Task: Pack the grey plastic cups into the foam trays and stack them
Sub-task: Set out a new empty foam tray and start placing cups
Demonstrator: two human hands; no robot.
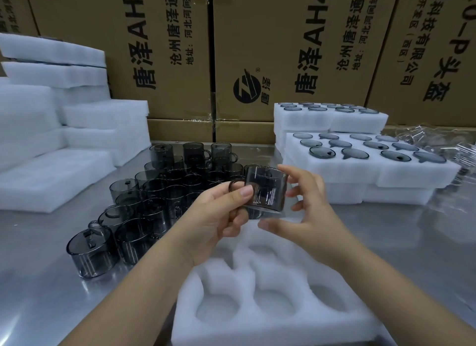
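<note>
Nearest the viewer lies an empty white foam tray with round pockets (283, 327), flat on the brushed-steel tabletop (38, 281). Each pocket appears to have a side notch, and none is filled.

Held above it, clear of the foam, is one smoky-grey transparent plastic cup with a ring handle (266, 188), mouth up and slightly tilted. The left hand (219, 217) pinches the handle, thumb on the ring and fingers curled beneath. The right hand (309, 209) has its fingers spread wide round the cup's far side. Whether they touch the wall cannot be confirmed.

To the left, a dense group of loose grey cups (159, 191) stands on the tabletop. To the right sit stacked filled foam trays (347, 170), their cups flush in the pockets. Blank foam slabs (51, 175) are piled far left, and printed cardboard cartons (257, 49) stand behind.

Risks noted:
- The cup hangs mainly on a handle pinch, so it could swing or drop.
- If the handle misses the notch, the cup would likely sit proud and the next tray would rock.
- A forearm swung left could topple the crowded cups.
</note>
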